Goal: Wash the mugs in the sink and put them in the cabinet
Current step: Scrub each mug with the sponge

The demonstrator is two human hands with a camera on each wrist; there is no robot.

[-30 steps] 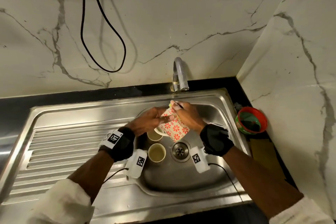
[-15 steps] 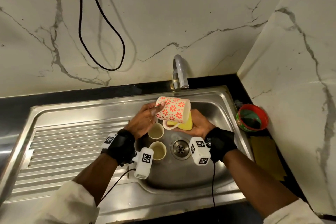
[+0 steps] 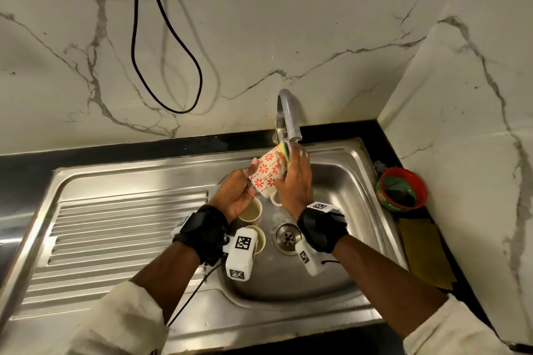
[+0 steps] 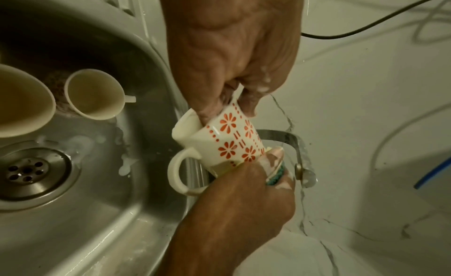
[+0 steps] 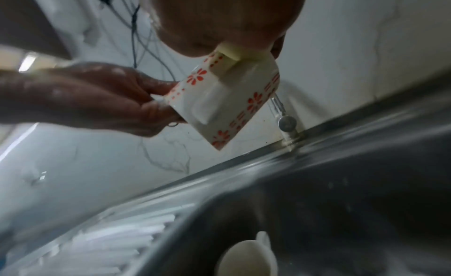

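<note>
Centre of head view: left hand (image 3: 235, 196) pinches the rim of the flowered mug (image 3: 266, 174), tilted over the sink (image 3: 331, 282) just below the tap (image 3: 288, 112). Right hand (image 3: 294, 181) curls round a sponge (image 3: 284, 153) pressed on the mug's base. Best to keep the rim pinch firm, since soap makes it slippery, and scrub all round; two plain mugs (image 4: 95, 94) wait near the drain.

A red and green bowl (image 3: 402, 192) was set on the black counter (image 3: 427, 242), right of the grip. A yellow cloth (image 3: 424, 251) lay just beside it. A black cable (image 3: 161, 66) was looped on the marble wall (image 3: 259, 37), up left of the grip.
</note>
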